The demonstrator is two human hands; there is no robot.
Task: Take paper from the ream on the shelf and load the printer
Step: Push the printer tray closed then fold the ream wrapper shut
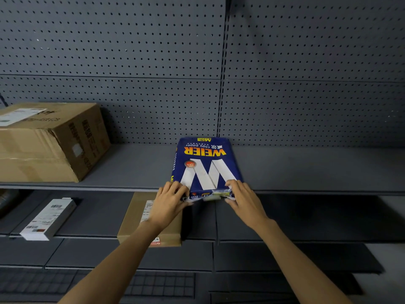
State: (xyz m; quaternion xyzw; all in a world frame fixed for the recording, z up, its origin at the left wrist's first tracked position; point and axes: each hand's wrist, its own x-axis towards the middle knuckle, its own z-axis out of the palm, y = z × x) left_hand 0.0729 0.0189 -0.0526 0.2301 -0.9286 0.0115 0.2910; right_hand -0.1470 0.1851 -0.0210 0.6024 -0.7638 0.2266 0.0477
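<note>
Two hands on the blue ream [206, 167]: the left hand [169, 199] and right hand [244, 197] have their fingers [233, 184] curled onto its near end's corners, pinching the torn wrapper. It lies flat on the grey shelf [306, 167], long axis running front to back, its print upside down.

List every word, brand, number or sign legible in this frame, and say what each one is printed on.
"WEIER": upside down on the blue paper ream, held at its near end by the left hand and right hand.
"copy paper": same wrapper, above the brand.
"A4": yellow tag at the ream's far edge.
Large cardboard box: labels and side print blurred.
White box and flat brown parcel: labels too small.
</note>
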